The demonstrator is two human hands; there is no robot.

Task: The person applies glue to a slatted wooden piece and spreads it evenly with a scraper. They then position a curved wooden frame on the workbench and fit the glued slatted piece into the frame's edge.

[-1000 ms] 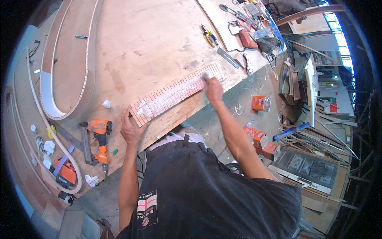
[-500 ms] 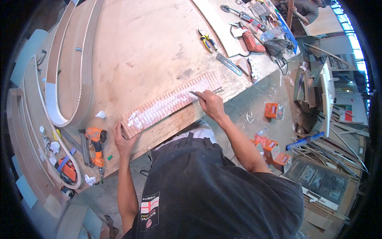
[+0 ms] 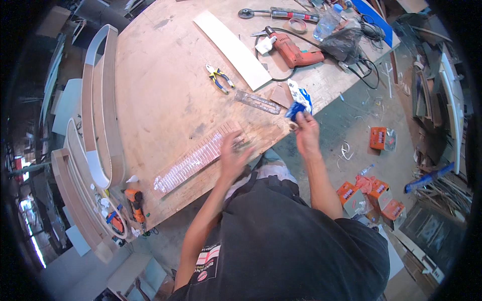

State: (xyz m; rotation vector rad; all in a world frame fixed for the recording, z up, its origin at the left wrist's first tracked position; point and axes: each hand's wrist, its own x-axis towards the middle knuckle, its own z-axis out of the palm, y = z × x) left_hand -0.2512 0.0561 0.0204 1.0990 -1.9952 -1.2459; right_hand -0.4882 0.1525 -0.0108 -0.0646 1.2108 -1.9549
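A slotted wooden strip lies along the near edge of the workbench, white paste spread in its narrow grooves. Over the strip's right end is my left hand, blurred, its fingers apart with nothing I can make out in them. My right hand is at the bench's right edge, its fingers closed on a blue-and-white plastic packet. A flat metal blade, paste-smeared, lies left of the packet, with a small wood offcut between them.
Pliers, a white board, a red corded drill and a plastic bottle lie farther back. An orange cordless drill and a curved wooden frame stand left. Orange boxes sit on the floor.
My left hand has left the strip's left end and moved to its right end. My right hand has gone from the strip, where it held a dark scraper, to the packet.
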